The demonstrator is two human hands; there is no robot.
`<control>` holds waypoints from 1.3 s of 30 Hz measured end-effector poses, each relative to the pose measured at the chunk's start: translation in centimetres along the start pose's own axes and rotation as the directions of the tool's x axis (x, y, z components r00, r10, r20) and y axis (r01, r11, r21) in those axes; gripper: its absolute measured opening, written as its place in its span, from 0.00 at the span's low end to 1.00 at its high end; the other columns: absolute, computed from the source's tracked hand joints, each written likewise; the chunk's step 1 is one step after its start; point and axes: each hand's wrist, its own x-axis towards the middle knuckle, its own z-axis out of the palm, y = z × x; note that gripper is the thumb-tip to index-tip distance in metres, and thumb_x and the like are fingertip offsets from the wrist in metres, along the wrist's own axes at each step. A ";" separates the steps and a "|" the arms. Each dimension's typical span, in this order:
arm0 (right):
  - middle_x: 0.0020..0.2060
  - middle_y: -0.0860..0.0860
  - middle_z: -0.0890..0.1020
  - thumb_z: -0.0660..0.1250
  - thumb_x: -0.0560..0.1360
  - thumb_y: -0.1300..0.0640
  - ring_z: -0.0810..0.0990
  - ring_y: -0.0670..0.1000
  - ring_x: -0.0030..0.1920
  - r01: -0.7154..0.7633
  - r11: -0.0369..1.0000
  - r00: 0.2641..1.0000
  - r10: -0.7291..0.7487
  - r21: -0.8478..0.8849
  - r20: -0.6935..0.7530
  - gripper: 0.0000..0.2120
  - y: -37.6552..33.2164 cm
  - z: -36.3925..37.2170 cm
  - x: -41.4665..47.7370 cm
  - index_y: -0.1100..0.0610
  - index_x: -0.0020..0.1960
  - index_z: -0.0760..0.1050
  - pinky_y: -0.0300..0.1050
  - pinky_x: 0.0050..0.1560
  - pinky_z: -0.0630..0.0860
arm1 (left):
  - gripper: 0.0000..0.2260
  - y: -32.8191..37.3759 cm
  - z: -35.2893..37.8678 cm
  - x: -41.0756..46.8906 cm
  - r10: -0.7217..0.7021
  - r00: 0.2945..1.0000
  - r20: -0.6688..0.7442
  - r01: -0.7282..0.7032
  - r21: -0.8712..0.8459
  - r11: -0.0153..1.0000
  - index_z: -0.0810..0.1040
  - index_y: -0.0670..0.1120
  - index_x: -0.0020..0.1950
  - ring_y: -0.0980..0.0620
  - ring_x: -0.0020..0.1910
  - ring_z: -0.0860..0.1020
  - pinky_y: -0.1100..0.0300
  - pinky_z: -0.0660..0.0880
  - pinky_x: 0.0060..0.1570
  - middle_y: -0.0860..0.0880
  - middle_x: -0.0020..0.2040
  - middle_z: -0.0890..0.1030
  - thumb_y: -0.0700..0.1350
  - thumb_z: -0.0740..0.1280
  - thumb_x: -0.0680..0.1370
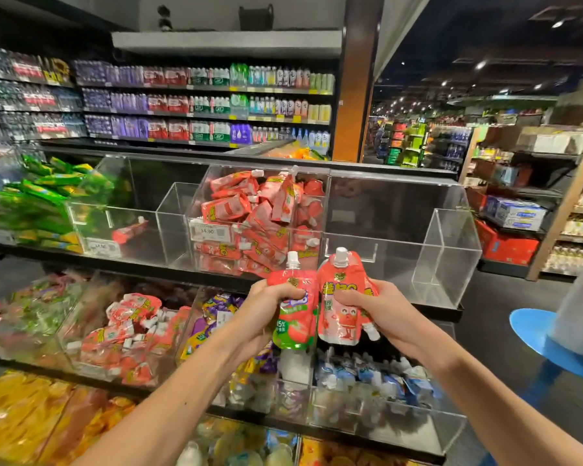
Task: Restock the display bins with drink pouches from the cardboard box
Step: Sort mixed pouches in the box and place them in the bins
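My left hand (pixel 266 307) grips a red and green drink pouch (pixel 295 317) with a white cap, held upright. My right hand (pixel 374 307) grips red drink pouches (pixel 340 297), one upright with its cap up and another behind it with its spout pointing down. Both hands are in front of the top row of clear display bins. The bin straight behind them (pixel 260 213) is heaped with red pouches. The bin to its right (pixel 448 243) holds nothing. The cardboard box is not in view.
A top bin at the left (pixel 122 223) holds one red pouch; green pouches (pixel 41 196) fill the far-left bin. Lower bins hold red (pixel 128 334), purple (pixel 212 314), blue-white (pixel 371 375) and yellow pouches. Bottle shelves stand behind. A blue object (pixel 546 338) sits on the floor at right.
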 end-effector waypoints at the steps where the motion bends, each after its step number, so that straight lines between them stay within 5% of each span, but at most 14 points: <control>1: 0.48 0.58 0.86 0.73 0.73 0.62 0.86 0.55 0.48 0.010 1.000 1.000 -0.010 -0.002 0.000 0.11 0.1 0.5 0.4 0.62 0.55 0.82 0.47 0.49 0.80 | 0.09 0.4 -0.6 0.3 0.003 1.000 -0.007 -0.002 0.045 0.999 0.73 0.42 0.50 0.54 0.29 0.77 0.63 0.75 0.30 0.49 0.33 0.78 0.33 0.68 0.72; 3: 0.50 0.59 0.86 0.73 0.73 0.62 0.85 0.57 0.51 0.029 1.000 1.000 -0.029 0.003 0.007 0.12 0.2 2.0 1.4 0.62 0.56 0.82 0.51 0.54 0.80 | 0.10 1.2 -1.9 1.1 0.037 0.999 0.006 -0.037 0.113 0.993 0.71 0.45 0.45 0.54 0.31 0.71 0.63 0.70 0.30 0.51 0.33 0.72 0.36 0.68 0.67; 6: 0.51 0.59 0.86 0.73 0.73 0.62 0.85 0.58 0.52 0.058 0.998 0.998 -0.058 0.028 -0.013 0.12 0.0 5.0 3.2 0.62 0.56 0.82 0.52 0.56 0.80 | 0.09 2.3 -4.3 2.5 0.136 0.982 0.134 -0.154 0.138 0.978 0.78 0.48 0.37 0.50 0.34 0.76 0.62 0.74 0.35 0.49 0.34 0.79 0.46 0.75 0.61; 8: 0.49 0.59 0.86 0.74 0.72 0.63 0.85 0.56 0.49 0.080 0.997 0.996 -0.079 0.022 -0.048 0.11 -0.7 7.4 4.4 0.62 0.54 0.82 0.49 0.53 0.81 | 0.21 3.0 -6.3 3.7 0.195 0.963 0.188 -0.241 0.266 0.933 0.81 0.49 0.46 0.53 0.41 0.81 0.59 0.78 0.44 0.50 0.41 0.85 0.54 0.82 0.58; 11: 0.45 0.55 0.87 0.73 0.73 0.64 0.85 0.50 0.44 0.131 0.991 0.988 -0.131 -0.010 -0.087 0.05 -1.5 10.7 6.7 0.59 0.49 0.83 0.42 0.45 0.80 | 0.22 4.6 -8.9 5.0 0.271 0.944 0.190 -0.326 0.393 0.860 0.80 0.49 0.52 0.64 0.40 0.80 0.70 0.74 0.42 0.57 0.41 0.85 0.47 0.84 0.62; 16: 0.34 0.49 0.85 0.74 0.73 0.61 0.80 0.43 0.32 0.190 0.980 0.978 -0.194 -0.055 -0.076 0.03 -3.0 15.1 9.6 0.59 0.45 0.82 0.35 0.33 0.75 | 0.09 7.5 -13.5 6.3 0.298 0.931 0.209 -0.356 0.346 0.868 0.83 0.45 0.42 0.58 0.36 0.81 0.62 0.77 0.42 0.52 0.38 0.86 0.39 0.80 0.67; 20: 0.42 0.63 0.85 0.80 0.66 0.46 0.77 0.54 0.38 0.203 0.977 0.979 -0.203 -0.061 0.019 0.22 -4.9 19.0 12.8 0.62 0.49 0.82 0.49 0.39 0.70 | 0.06 10.2 -17.8 6.0 0.287 0.947 0.148 -0.321 0.335 0.886 0.85 0.43 0.45 0.53 0.39 0.83 0.59 0.80 0.44 0.47 0.41 0.87 0.37 0.78 0.69; 23: 0.39 0.54 0.87 0.74 0.74 0.58 0.83 0.48 0.36 0.193 0.981 0.975 -0.190 -0.019 0.119 0.08 -5.7 22.1 15.2 0.63 0.50 0.82 0.39 0.37 0.77 | 0.07 11.9 -21.1 5.7 0.335 0.942 0.031 -0.326 0.330 0.886 0.84 0.46 0.37 0.59 0.32 0.81 0.67 0.75 0.33 0.51 0.35 0.85 0.34 0.76 0.70; 26: 0.44 0.54 0.87 0.73 0.75 0.58 0.84 0.47 0.40 0.231 0.972 0.961 -0.219 -0.053 0.166 0.07 -6.7 25.7 17.1 0.60 0.51 0.83 0.40 0.44 0.80 | 0.05 13.7 -24.1 5.2 0.364 0.927 -0.092 -0.314 0.340 0.886 0.86 0.44 0.37 0.55 0.34 0.82 0.64 0.76 0.36 0.48 0.37 0.85 0.35 0.77 0.70; 29: 0.43 0.52 0.87 0.76 0.72 0.48 0.86 0.49 0.45 0.211 0.976 0.959 -0.197 -0.049 0.206 0.15 -7.6 28.8 18.9 0.59 0.50 0.83 0.46 0.53 0.81 | 0.05 15.5 -26.5 5.1 0.380 0.907 -0.181 -0.297 0.365 0.882 0.86 0.40 0.43 0.47 0.41 0.85 0.54 0.81 0.45 0.43 0.42 0.86 0.38 0.78 0.68; 31: 0.47 0.55 0.87 0.78 0.67 0.44 0.86 0.55 0.49 0.150 0.988 0.968 -0.141 -0.028 0.207 0.24 -8.4 30.4 20.1 0.60 0.54 0.83 0.54 0.58 0.80 | 0.04 16.9 -27.9 5.3 0.400 0.887 -0.229 -0.301 0.369 0.879 0.86 0.41 0.41 0.50 0.38 0.84 0.57 0.80 0.41 0.45 0.40 0.86 0.38 0.79 0.68; 35: 0.45 0.56 0.87 0.77 0.70 0.58 0.86 0.54 0.45 0.126 0.992 0.973 -0.125 0.005 0.194 0.17 -9.9 33.1 22.4 0.65 0.56 0.81 0.46 0.46 0.82 | 0.04 19.5 -30.7 6.2 0.419 0.868 -0.266 -0.305 0.380 0.873 0.85 0.43 0.40 0.53 0.35 0.83 0.61 0.80 0.39 0.47 0.39 0.86 0.39 0.78 0.69; 39: 0.45 0.58 0.87 0.76 0.71 0.60 0.86 0.52 0.41 0.100 0.995 0.982 -0.098 -0.004 0.159 0.16 -11.4 35.8 24.6 0.66 0.56 0.80 0.42 0.40 0.82 | 0.04 21.8 -33.9 8.5 0.416 0.881 -0.225 -0.305 0.402 0.863 0.85 0.43 0.41 0.53 0.34 0.84 0.63 0.78 0.34 0.48 0.38 0.86 0.39 0.78 0.70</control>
